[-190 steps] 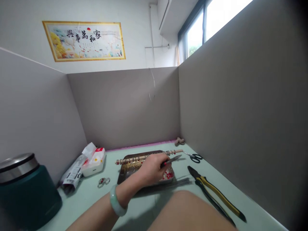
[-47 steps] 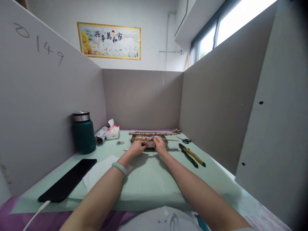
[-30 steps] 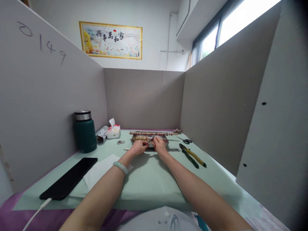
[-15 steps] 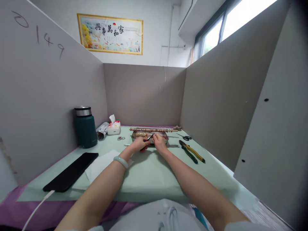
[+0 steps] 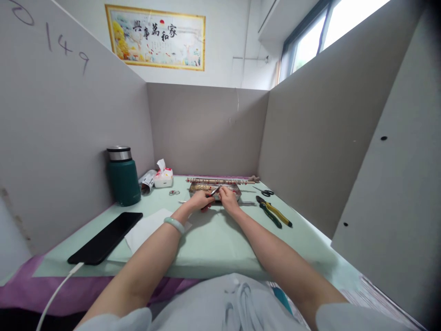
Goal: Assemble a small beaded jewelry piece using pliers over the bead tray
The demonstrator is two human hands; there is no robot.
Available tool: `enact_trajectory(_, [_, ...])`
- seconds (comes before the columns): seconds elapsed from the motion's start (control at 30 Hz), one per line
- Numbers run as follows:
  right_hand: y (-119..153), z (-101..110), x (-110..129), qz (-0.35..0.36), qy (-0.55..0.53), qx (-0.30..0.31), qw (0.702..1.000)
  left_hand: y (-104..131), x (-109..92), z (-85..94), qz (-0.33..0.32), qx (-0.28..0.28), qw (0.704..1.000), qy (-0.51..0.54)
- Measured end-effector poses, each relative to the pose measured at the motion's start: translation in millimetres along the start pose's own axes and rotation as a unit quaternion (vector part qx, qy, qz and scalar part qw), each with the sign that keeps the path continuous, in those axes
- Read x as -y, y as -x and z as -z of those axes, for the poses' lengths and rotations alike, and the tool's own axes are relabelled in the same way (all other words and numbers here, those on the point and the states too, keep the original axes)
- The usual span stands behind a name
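My left hand (image 5: 200, 201), with a pale bangle at the wrist, is closed around small pliers (image 5: 215, 191) with dark and red handles. Their metal jaws point up and right, toward my right hand (image 5: 228, 197). The fingers of that hand are pinched together by the jaws; what lies between them is too small to make out. Both hands are at the near edge of a shallow metal tray (image 5: 239, 189) with gold-coloured and red small pieces in it. Behind the tray's contents lies a thin rod (image 5: 220, 181) strung with reddish pieces.
Larger pliers (image 5: 274, 212) with green and yellow handles and black scissors (image 5: 266, 192) lie at right. On the left are a phone (image 5: 106, 238) with a cable, white paper (image 5: 146, 230), a green bottle (image 5: 123, 180), a tissue pack (image 5: 163, 179) and small rings (image 5: 174, 192). Partitions surround the table.
The camera has tipped slightly down, so the scene sits higher in view. Both hands stay by the tray, with the pliers still in my left hand.
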State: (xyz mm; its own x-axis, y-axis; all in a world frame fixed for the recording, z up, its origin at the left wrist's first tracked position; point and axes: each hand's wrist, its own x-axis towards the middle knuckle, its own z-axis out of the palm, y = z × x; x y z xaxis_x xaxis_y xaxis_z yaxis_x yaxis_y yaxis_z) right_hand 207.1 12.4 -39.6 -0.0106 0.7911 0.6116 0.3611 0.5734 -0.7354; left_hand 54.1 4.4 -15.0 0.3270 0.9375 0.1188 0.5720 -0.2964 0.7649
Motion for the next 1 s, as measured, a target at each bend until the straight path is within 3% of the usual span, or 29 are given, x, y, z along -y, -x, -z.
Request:
enact_trajectory(0.3, [-2,1,1,-0.012,-0.02,-0.011,1.0,0,1,0.9,-0.026,0.025,0.997,0.061])
enact_trajectory(0.6, [0,0,5,0.004,-0.03,-0.009,0.999,3,-2,0.1,0.009,0.067,0.99,0.126])
enact_trajectory(1.0, [-1,-1,2,0.012,-0.018,-0.013,1.0,10,-3,3.2,0.025,0.182,0.944,0.275])
